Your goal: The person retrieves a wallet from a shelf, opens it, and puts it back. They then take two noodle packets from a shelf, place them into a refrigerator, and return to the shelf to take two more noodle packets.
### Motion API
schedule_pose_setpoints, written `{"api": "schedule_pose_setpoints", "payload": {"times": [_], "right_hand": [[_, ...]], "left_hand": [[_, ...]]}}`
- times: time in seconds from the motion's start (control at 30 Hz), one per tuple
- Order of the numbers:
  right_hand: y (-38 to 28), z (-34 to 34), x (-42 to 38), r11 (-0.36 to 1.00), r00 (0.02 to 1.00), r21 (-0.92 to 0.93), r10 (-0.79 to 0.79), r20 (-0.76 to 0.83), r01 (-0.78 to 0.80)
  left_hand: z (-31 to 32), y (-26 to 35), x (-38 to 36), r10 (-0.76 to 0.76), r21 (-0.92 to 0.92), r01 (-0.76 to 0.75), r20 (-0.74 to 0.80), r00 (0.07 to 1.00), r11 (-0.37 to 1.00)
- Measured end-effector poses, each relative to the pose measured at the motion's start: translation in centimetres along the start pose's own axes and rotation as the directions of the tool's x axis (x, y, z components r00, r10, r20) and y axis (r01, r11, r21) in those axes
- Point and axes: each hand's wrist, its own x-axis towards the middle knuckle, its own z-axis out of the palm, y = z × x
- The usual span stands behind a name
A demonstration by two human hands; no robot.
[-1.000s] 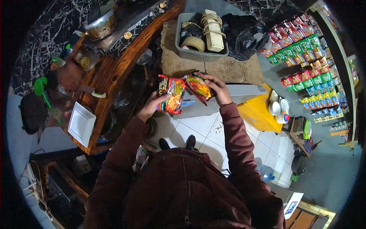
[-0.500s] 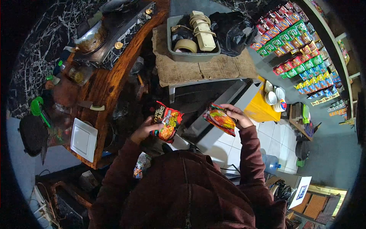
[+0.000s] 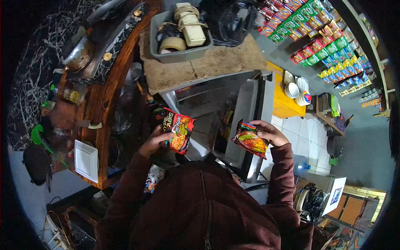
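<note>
My left hand grips a red and black instant noodle packet by its left side, its printed front facing up. In my right hand is another instant noodle packet, also red and black with a bowl of food pictured on it. The two packets are apart, held in front of my chest. Between and beyond them is a dark open compartment under the cardboard-covered top, with a grey panel standing near the right packet.
A grey bin with a wound cord and tape sits on the cardboard. To the left runs a wooden counter with a white tray and a knife. Bowls stand on a yellow surface; sachets hang at right.
The right packet has turned so that its front shows more fully, and it sits slightly lower and farther right. My left hand keeps its packet. The camera view has shifted.
</note>
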Motion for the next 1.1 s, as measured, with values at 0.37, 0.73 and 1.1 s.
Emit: {"api": "schedule_pose_setpoints", "payload": {"times": [0.37, 0.73, 1.1], "right_hand": [[0.5, -5.7, -6.1, 0.999, 0.998, -0.004, 0.039, -0.055, -0.04], [-1.1, -7.5, -7.4, 0.98, 0.957, -0.007, -0.194, -0.217, 0.197], [1.2, -8.6, -6.4, 0.965, 0.932, 0.028, -0.242, -0.27, 0.259]], "left_hand": [[6.7, -0.5, 6.1, 0.051, 0.1, -0.054, 0.031, 0.998, 0.994], [11.8, -2.1, 9.7, 0.137, -0.202, -0.142, -0.041, 0.99, 0.969], [13.6, -1.3, 10.7, 0.085, 0.131, -0.075, -0.069, 0.994, 0.989]]}}
